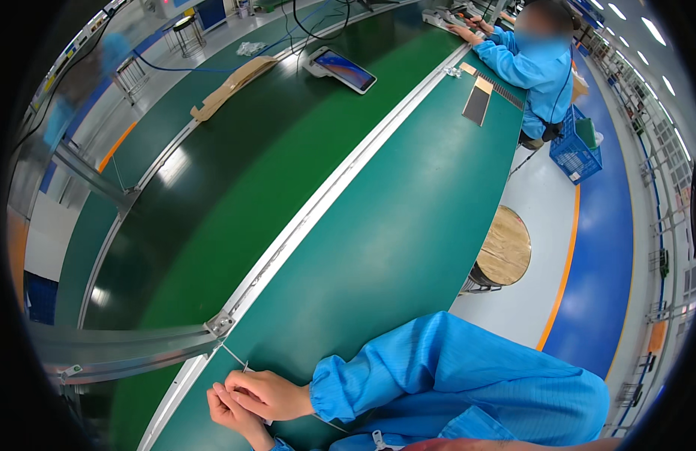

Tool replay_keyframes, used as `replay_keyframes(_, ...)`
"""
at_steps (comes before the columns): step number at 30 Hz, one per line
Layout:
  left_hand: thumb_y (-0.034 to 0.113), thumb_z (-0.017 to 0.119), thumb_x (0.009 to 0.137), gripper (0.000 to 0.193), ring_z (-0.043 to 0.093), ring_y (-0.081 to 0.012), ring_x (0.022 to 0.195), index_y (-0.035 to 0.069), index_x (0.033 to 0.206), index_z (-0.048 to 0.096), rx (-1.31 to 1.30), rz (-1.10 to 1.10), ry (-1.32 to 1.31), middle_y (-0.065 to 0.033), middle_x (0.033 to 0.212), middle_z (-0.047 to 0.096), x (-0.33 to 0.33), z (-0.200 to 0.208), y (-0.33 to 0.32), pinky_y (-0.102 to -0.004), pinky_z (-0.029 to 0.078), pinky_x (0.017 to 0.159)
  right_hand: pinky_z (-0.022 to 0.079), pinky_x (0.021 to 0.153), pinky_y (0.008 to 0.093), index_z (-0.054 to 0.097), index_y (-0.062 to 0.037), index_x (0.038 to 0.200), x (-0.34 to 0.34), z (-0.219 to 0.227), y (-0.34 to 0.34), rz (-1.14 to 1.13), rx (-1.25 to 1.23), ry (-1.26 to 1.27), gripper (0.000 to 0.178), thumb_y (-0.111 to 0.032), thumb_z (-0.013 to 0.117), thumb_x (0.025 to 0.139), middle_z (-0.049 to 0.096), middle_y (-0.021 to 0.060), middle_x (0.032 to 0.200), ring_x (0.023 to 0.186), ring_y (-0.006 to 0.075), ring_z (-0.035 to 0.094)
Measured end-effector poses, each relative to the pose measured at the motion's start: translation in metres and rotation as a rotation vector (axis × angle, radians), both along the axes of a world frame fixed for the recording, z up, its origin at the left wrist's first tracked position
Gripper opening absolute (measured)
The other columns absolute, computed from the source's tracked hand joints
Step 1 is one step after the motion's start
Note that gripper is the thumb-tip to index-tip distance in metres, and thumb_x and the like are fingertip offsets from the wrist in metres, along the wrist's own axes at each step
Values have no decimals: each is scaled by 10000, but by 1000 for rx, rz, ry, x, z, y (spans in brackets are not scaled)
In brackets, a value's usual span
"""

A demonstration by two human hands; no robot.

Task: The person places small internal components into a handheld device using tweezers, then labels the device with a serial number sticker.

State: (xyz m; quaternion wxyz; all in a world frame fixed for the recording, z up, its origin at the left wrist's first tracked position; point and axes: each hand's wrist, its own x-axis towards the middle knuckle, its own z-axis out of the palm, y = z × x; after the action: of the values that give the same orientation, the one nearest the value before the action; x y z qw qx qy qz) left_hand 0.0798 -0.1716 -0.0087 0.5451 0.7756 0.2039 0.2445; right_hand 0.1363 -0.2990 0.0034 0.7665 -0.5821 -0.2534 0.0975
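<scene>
Close together at the table's near left part are my two hands. My right hand point(271, 395), coming out of a blue elastic-cuffed sleeve, is curled and lies over the fingers of my left hand point(234, 413). Both are closed, and whatever is between their fingers is hidden. A small thin edge shows just above the right knuckles, and a thin pale line runs from there toward the metal bracket point(221, 324). Beneath the hands is the green tabletop point(363, 248).
A metal rail point(318, 197) divides the tabletop from a dark green conveyor belt point(235, 173). On the belt are a tablet device point(346, 70) and a brown cardboard strip point(231, 89). A dark flat panel point(478, 104) lies farther off, near a seated co-worker point(539, 71). A round stool point(505, 244) stands right.
</scene>
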Motion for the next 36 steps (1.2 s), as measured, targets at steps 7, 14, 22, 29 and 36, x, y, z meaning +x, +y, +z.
replay_keyframes(7, 262, 490, 1170, 410, 446, -53, 649, 62, 812, 479, -48, -20, 22, 24, 706, 484, 23, 17, -17, -250, 360, 568, 509, 672, 391, 568, -51, 1076, 17, 1, -3, -37, -18, 5, 114, -163, 587, 1076, 645, 120, 891, 735, 279, 632)
replay_keyframes(14, 251, 456, 1167, 327, 525, -103, 794, 18, 968, 569, -54, -73, -16, -36, 889, 578, 30, 16, -16, -283, 448, 706, 506, 656, 374, 564, -31, 1086, 38, 1, -5, -65, 31, 42, 103, -124, 603, 1064, 634, 124, 878, 722, 258, 631)
replay_keyframes(22, 237, 446, 1130, 303, 580, -177, 911, -18, 1148, 609, 94, -170, 54, -94, 1053, 622, 21, 15, -1, -327, 482, 833, 503, 639, 345, 552, -39, 1110, 37, -1, -3, -28, 9, 96, 95, -94, 610, 1058, 642, 100, 887, 723, 189, 635)
replay_keyframes(29, 261, 467, 1144, 299, 575, -207, 971, -3, 1093, 597, 315, -291, 98, -101, 1064, 587, 19, 19, -1, -366, 478, 850, 519, 683, 371, 562, -40, 1111, 37, -2, -2, -87, -45, 20, 120, -152, 597, 1089, 651, 122, 918, 750, 259, 646)
replay_keyframes(36, 200, 537, 1128, 242, 562, -179, 890, 10, 978, 537, 130, -256, 53, -76, 976, 559, 15, 12, 6, -325, 456, 798, 519, 712, 428, 535, -56, 1085, 37, 4, -1, -18, -52, 97, 123, -163, 596, 1083, 663, 140, 888, 779, 344, 653)
